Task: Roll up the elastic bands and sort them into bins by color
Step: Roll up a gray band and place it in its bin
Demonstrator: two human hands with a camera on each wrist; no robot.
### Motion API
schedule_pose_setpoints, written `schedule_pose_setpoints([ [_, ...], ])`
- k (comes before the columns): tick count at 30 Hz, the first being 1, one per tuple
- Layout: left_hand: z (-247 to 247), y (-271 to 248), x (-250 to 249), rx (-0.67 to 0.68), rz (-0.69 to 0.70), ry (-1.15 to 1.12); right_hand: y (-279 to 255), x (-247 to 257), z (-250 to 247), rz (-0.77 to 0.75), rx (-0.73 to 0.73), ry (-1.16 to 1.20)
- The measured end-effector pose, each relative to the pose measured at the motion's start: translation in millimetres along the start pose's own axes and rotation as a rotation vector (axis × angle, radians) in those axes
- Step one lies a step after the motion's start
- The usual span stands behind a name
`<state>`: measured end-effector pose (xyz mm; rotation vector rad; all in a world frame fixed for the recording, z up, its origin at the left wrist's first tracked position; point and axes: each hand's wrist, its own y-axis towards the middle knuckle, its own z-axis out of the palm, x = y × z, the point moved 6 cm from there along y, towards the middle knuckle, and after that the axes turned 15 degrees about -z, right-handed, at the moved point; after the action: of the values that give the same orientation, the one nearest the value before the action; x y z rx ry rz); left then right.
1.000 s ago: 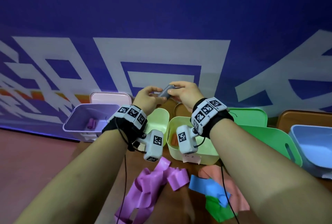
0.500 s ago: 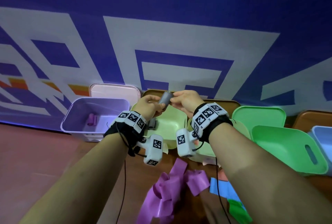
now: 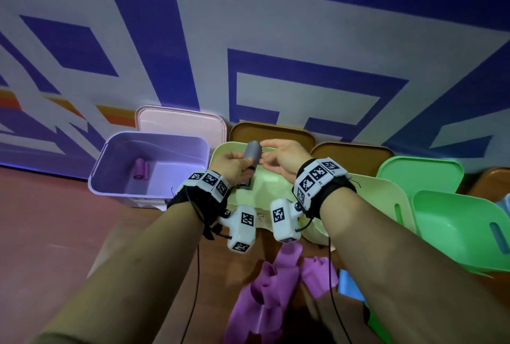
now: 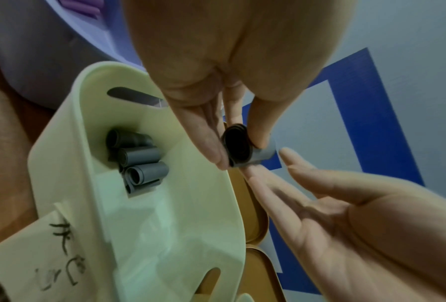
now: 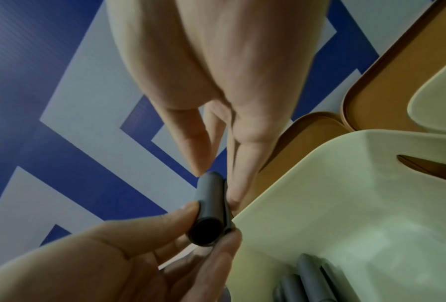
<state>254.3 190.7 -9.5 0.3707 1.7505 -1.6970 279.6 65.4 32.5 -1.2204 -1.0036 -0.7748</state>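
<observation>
Grey roll (image 3: 253,154) now pinched in left hand (image 3: 231,165); right hand (image 3: 284,159) has loosened, fingers straight. Yellow bin (image 3: 276,194) now directly below; drop next, likely.

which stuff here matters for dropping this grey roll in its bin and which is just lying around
In play:
grey roll
left hand
right hand
cream bin
grey rolls inside

Lying about:
purple bin
green bin
loose purple band

The left hand (image 4: 216,61) pinches a rolled grey elastic band (image 4: 245,148) above a pale yellow plastic bin (image 4: 180,214) holding three grey rolls (image 4: 139,161); the right hand (image 4: 358,224) lies open beside it.
</observation>
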Motion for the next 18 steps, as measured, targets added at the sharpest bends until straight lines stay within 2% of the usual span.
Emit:
schedule_pose_setpoints([
  [6,3.9,18.7,1.8,0.017,-0.062,-0.02,16.0,-9.5,2.0,0.053,0.066,-0.113],
  [10,5.7,29.4,3.7,0.021,-0.09,0.044,28.4,-21.1,4.4,0.119,0.085,-0.143],
  [13,4.4,34.6,7.0,-0.015,-0.114,0.09,38.9,-28.5,0.5,0.149,0.094,-0.199],
  [18,-3.0,47.4,-0.9,-0.131,-0.075,0.225,55.6,-46.8,-7.9,0.191,0.17,-0.348],
])
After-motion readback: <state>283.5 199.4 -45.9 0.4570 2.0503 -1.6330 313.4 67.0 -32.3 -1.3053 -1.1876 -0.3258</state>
